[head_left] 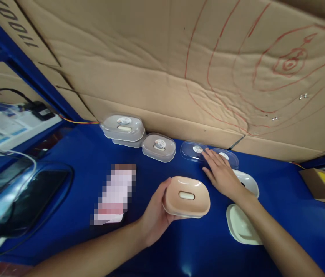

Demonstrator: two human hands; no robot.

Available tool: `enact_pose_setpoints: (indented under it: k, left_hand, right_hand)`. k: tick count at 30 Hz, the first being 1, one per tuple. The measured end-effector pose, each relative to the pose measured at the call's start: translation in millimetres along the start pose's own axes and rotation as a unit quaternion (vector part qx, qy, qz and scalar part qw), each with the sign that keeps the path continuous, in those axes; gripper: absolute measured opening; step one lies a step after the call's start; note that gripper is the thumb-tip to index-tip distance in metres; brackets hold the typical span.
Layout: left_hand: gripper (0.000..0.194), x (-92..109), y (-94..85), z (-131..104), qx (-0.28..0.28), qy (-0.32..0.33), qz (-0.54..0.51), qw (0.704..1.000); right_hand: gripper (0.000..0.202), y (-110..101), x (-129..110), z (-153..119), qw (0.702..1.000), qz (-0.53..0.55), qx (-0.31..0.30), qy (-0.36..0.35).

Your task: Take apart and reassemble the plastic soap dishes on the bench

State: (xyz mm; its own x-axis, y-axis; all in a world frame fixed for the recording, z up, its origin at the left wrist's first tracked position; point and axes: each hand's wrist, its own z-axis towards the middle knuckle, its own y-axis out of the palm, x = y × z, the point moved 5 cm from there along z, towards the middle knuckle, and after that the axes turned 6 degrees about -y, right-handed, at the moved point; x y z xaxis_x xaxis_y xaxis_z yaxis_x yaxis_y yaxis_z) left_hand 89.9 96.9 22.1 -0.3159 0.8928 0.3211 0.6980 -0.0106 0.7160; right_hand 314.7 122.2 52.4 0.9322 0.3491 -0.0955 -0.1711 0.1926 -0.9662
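Note:
My left hand [158, 207] grips a peach-coloured soap dish [174, 194] by its left end, just above the blue table. A pale strip shows in the slot in its middle. My right hand [223, 173] reaches over to two clear plastic lids, its fingers stretched out and the thumb apart. Its fingertips lie at the right edge of the left clear lid [189, 151] and over part of the right clear lid [231, 158]; whether they press on either I cannot tell. Under my right forearm, partly hidden, are a white dish [250, 182] and a pale green dish [240, 227].
Lidded soap dishes stand along the cardboard wall [139, 77]: a stack [125, 132] and a single one [159, 153]. A phone [116, 196] with a blurred-out screen lies left of my left hand. Cables and a dark device [30, 204] are farther left; a cardboard box [318, 188] is at right.

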Motion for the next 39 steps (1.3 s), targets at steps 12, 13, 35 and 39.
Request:
enact_pose_setpoints:
  k: [12, 13, 35, 39]
  left_hand:
    - [0.042, -7, -2.4, 2, -0.023, -0.026, 0.011, 0.999]
    - [0.042, -6, -2.8, 3, -0.024, -0.026, 0.013, 0.999]
    - [0.058, 13, 2.0, 2, -0.063, 0.012, -0.002, 0.998]
    - [0.060, 11, -1.4, 6, -0.046, 0.007, 0.005, 0.999]
  right_hand:
    - [0.070, 10, -5, 2, 0.999, 0.027, -0.023, 0.003]
    - [0.065, 8, -4, 3, 0.999, 0.041, -0.022, 0.008]
    - [0.079, -57, -70, -12, 0.965, 0.212, -0.114, -0.102]
    - [0.082, -49, -72, -11, 0.964, 0.219, -0.132, -0.069]
